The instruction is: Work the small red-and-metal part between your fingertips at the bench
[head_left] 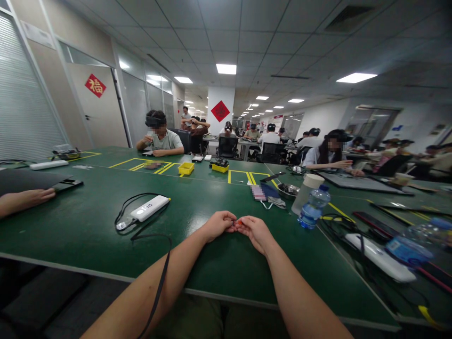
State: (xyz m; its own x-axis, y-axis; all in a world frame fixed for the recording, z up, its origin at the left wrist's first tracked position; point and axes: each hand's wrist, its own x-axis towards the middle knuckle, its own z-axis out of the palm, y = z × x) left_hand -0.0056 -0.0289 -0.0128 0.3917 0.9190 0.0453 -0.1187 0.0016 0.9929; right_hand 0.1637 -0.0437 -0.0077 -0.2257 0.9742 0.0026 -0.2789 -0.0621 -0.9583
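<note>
Both hands meet over the green table (pixel 197 202), fingertips close together near the middle of the view. My left hand (pixel 221 225) is closed, its thumb and fingers pinched on a small dark item that is too small to name. Closed as well, my right hand (pixel 253 230) pinches a small orange-red piece (pixel 239 222) at its fingertips. Whether the two small pieces touch cannot be made out. A black cable runs across my left forearm.
A white power bank (pixel 150 208) with a cable lies to the left. Yellow trays (pixel 186 168) stand further back. On the right are a water bottle (pixel 314 207), a pale cup (pixel 308 193), a metal bowl (pixel 288 190) and cables. Other people sit around; someone's hand (pixel 31 201) is at far left.
</note>
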